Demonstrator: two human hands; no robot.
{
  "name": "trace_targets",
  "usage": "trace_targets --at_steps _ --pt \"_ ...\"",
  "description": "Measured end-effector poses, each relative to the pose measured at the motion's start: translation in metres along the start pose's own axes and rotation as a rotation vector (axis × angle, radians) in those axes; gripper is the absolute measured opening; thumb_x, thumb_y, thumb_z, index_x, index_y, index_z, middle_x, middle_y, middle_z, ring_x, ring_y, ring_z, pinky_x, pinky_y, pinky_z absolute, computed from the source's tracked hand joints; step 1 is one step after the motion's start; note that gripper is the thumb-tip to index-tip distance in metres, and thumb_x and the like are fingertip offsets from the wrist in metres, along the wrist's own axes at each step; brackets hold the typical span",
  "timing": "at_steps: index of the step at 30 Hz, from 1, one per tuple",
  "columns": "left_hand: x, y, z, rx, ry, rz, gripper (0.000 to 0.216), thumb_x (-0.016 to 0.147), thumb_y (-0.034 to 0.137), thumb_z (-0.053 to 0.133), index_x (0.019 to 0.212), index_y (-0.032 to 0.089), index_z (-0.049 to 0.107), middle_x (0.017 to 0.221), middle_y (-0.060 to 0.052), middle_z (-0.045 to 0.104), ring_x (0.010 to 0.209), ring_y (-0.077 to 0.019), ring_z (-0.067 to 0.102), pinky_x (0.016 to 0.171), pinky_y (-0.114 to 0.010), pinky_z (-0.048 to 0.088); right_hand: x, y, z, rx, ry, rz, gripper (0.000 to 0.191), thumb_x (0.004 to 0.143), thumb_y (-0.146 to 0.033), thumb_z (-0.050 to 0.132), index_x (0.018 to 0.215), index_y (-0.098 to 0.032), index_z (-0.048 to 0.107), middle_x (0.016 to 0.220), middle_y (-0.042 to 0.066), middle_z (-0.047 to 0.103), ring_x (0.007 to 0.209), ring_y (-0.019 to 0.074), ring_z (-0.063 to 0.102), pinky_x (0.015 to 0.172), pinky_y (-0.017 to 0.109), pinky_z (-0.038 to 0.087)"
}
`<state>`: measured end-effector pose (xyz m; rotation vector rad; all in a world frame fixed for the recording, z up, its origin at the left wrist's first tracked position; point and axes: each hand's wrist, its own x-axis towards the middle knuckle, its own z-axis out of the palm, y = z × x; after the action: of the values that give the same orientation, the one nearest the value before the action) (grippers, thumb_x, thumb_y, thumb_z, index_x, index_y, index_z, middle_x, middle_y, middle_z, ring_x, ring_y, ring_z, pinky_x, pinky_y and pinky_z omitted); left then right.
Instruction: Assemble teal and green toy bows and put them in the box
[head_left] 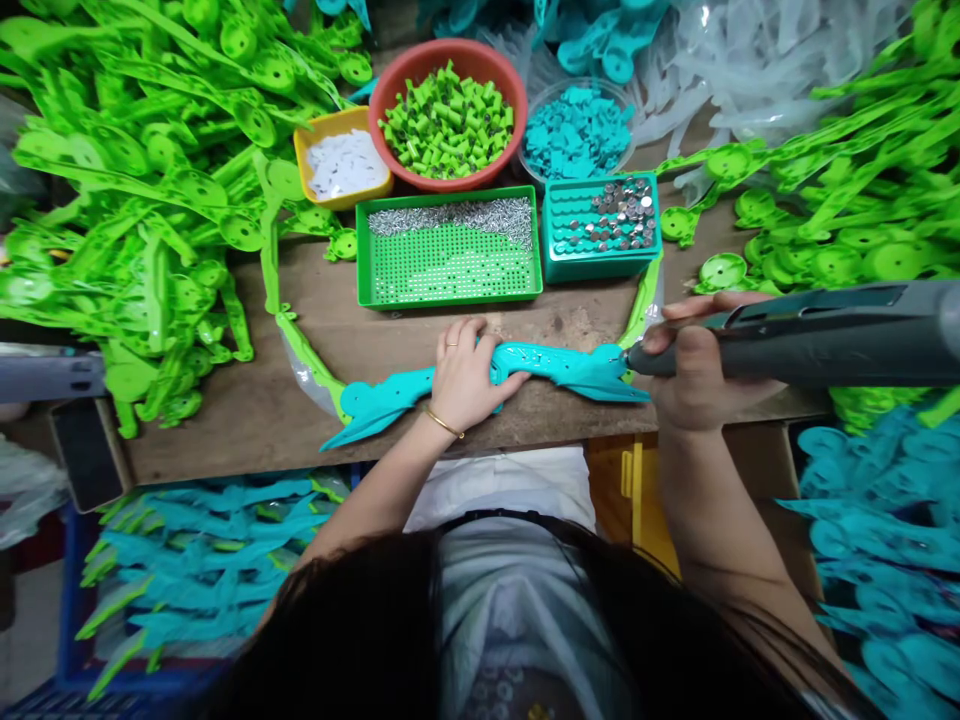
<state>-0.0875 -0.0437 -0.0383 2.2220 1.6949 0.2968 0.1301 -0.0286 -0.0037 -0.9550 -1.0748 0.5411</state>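
A long turquoise plastic part [555, 365] lies along the front edge of the wooden table [247, 400]. My left hand [465, 375] presses down on its middle, fingers curled over it. My right hand [694, 365] grips a grey electric screwdriver [810, 335], held level, with its tip against the right end of the turquoise part. A curved green part [300, 340] arcs behind the turquoise one.
Behind the work: a green tray of small screws [448, 250], a teal tray of metal discs [600, 225], a red bowl of green tubes [448, 115], a yellow tub of white pieces [341, 160], a clear bowl of teal bits [577, 130]. Heaps of green parts [142, 180] flank both sides. Turquoise assemblies [202, 560] fill crates below.
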Motion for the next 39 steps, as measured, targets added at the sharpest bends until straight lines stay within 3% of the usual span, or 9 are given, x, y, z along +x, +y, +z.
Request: trace_targets --at_steps 6,20,27,30,33,36,39 --pt "0.0 0.0 -0.001 -0.007 -0.003 -0.002 0.054 0.079 0.059 0.062 0.115 0.018 0.061 0.132 -0.014 0.051 0.128 -0.0314 0.042 0.11 -0.047 0.03 0.001 0.0 0.001 -0.032 0.034 0.041 0.033 0.072 -0.04 0.076 0.096 -0.025 0.059 0.079 -0.005 0.067 0.045 0.0071 0.054 0.042 0.024 0.046" --pt "0.0 -0.001 0.001 -0.013 0.01 0.009 0.054 0.08 0.059 0.06 0.116 0.018 0.06 0.13 -0.013 0.052 0.126 -0.0303 0.043 0.11 -0.046 0.031 0.0 0.003 0.003 -0.051 0.003 0.107 0.026 0.071 -0.033 0.077 0.09 -0.024 0.062 0.066 -0.007 0.06 0.044 0.0076 0.053 0.041 0.023 0.045" --pt "0.0 -0.002 0.001 0.01 0.019 0.043 0.05 0.083 0.059 0.058 0.119 0.024 0.062 0.132 -0.012 0.051 0.127 -0.0299 0.042 0.108 -0.046 0.034 -0.001 0.005 0.009 -0.063 0.111 0.177 0.032 0.067 -0.041 0.079 0.087 -0.024 0.061 0.061 -0.008 0.057 0.043 0.0081 0.052 0.04 0.023 0.045" --pt "0.0 -0.011 -0.008 0.081 0.045 0.023 0.049 0.083 0.058 0.058 0.117 0.024 0.064 0.134 -0.014 0.049 0.129 -0.0341 0.04 0.107 -0.051 0.034 0.007 -0.008 0.013 -0.092 0.093 0.19 0.032 0.069 -0.041 0.078 0.091 -0.024 0.061 0.072 -0.006 0.064 0.046 0.0088 0.055 0.044 0.025 0.049" --pt "-0.002 -0.019 -0.021 0.165 0.116 -0.019 0.047 0.085 0.051 0.058 0.12 0.02 0.064 0.133 -0.018 0.05 0.13 -0.0374 0.039 0.108 -0.055 0.033 0.012 -0.027 0.01 -0.026 0.067 0.082 0.031 0.073 -0.037 0.076 0.099 -0.026 0.062 0.088 -0.004 0.068 0.048 0.0077 0.057 0.047 0.026 0.051" --pt "-0.003 -0.006 -0.021 0.161 0.134 0.107 0.05 0.085 0.046 0.06 0.125 0.015 0.059 0.135 -0.019 0.049 0.131 -0.0362 0.039 0.111 -0.053 0.031 0.004 -0.036 0.004 0.054 0.027 0.037 0.026 0.076 -0.03 0.073 0.099 -0.025 0.063 0.085 -0.004 0.068 0.048 0.0077 0.057 0.047 0.025 0.051" --pt "0.001 0.025 -0.004 0.102 0.023 0.369 0.07 0.078 0.05 0.069 0.133 0.012 0.05 0.136 -0.019 0.05 0.131 -0.0335 0.041 0.113 -0.049 0.03 -0.013 -0.031 -0.001 0.053 -0.022 0.124 0.027 0.075 -0.032 0.073 0.097 -0.025 0.059 0.082 -0.006 0.067 0.049 0.0082 0.059 0.05 0.026 0.052"
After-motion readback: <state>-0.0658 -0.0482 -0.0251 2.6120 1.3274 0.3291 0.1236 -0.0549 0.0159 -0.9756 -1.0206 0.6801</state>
